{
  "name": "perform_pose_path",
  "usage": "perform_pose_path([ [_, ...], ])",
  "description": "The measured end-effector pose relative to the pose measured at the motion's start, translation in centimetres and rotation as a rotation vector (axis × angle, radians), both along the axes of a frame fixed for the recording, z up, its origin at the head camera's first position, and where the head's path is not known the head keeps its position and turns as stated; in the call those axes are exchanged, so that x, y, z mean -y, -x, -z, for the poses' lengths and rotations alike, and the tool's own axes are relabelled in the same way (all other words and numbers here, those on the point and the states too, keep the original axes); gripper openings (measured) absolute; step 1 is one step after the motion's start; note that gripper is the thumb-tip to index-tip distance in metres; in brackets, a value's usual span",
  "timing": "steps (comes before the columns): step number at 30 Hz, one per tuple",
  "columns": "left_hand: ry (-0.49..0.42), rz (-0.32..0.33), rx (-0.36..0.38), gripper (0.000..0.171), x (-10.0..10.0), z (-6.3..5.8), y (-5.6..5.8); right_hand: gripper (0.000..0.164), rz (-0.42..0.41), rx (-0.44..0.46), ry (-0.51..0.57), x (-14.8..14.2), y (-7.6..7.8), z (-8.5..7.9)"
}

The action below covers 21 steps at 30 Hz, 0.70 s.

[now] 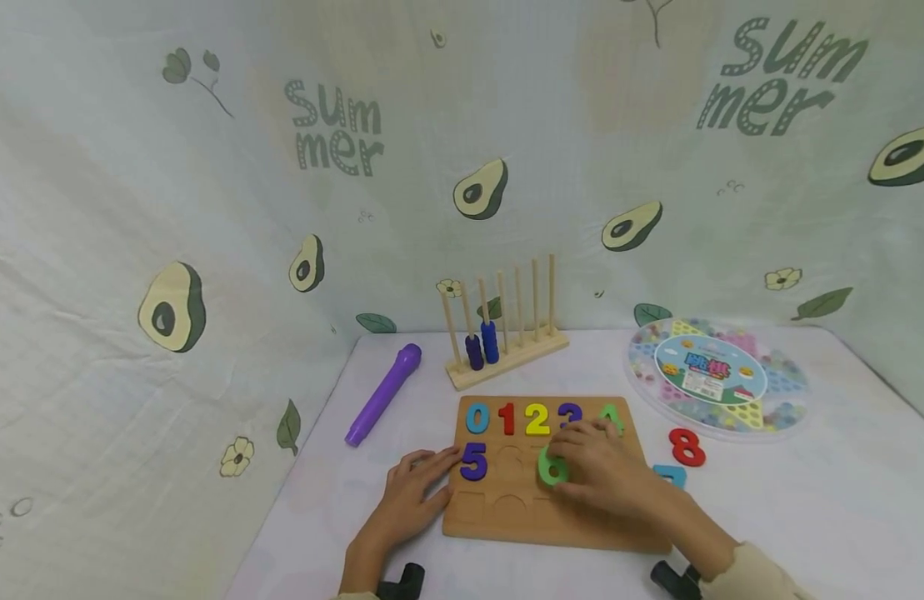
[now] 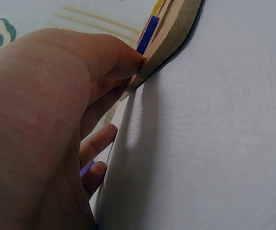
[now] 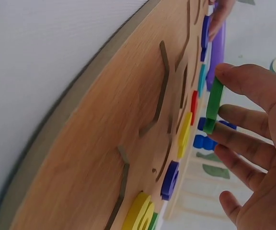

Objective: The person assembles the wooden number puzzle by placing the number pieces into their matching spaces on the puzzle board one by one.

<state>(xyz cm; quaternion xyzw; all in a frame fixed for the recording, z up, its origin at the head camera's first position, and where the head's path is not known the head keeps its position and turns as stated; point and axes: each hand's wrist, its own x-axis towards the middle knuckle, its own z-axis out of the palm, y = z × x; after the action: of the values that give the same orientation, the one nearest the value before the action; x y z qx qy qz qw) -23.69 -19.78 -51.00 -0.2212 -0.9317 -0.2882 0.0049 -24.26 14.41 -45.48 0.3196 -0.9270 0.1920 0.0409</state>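
My right hand [image 1: 607,471] pinches a green number 6 [image 1: 553,467] between thumb and fingers. In the right wrist view the green 6 [image 3: 214,105] stands edge-on above the wooden number board [image 1: 491,521]. My left hand [image 1: 415,496] rests at the board's left edge, its thumb and fingertips touching the side in the left wrist view. A purple 5 [image 1: 473,462] sits in the second row. Along the top row are a blue 0 [image 1: 476,418], red 1 [image 1: 506,419], yellow 2 [image 1: 537,419], purple 3 [image 1: 570,412] and green 4 [image 1: 613,415], the last two partly covered.
Right of the board lie a red 8 [image 1: 686,447] and a blue piece [image 1: 670,476], partly hidden. A yellow piece [image 3: 139,211] is on the board. Behind stand a peg rack [image 1: 514,357] with blue beads, a purple stick [image 1: 384,396] and a round clear game box [image 1: 716,375].
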Motion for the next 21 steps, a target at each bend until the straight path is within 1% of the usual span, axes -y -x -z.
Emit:
perform_pose_path([
  [10, 0.026, -0.009, 0.034, 0.05, 0.1, 0.7, 0.0, 0.038, -0.024, 0.013, -0.01, 2.0, 0.4, 0.3],
  [14, 0.02, -0.007, 0.033, 0.049, 0.0, 0.6, 0.0, 0.04, -0.023, 0.016, -0.038, 2.7, 0.6, 0.4],
  [21, 0.03, -0.013, 0.023, 0.049, 0.0, 0.4, 0.1, 0.039, -0.045, -0.012, -0.043, 3.7, 1.4, 1.1],
])
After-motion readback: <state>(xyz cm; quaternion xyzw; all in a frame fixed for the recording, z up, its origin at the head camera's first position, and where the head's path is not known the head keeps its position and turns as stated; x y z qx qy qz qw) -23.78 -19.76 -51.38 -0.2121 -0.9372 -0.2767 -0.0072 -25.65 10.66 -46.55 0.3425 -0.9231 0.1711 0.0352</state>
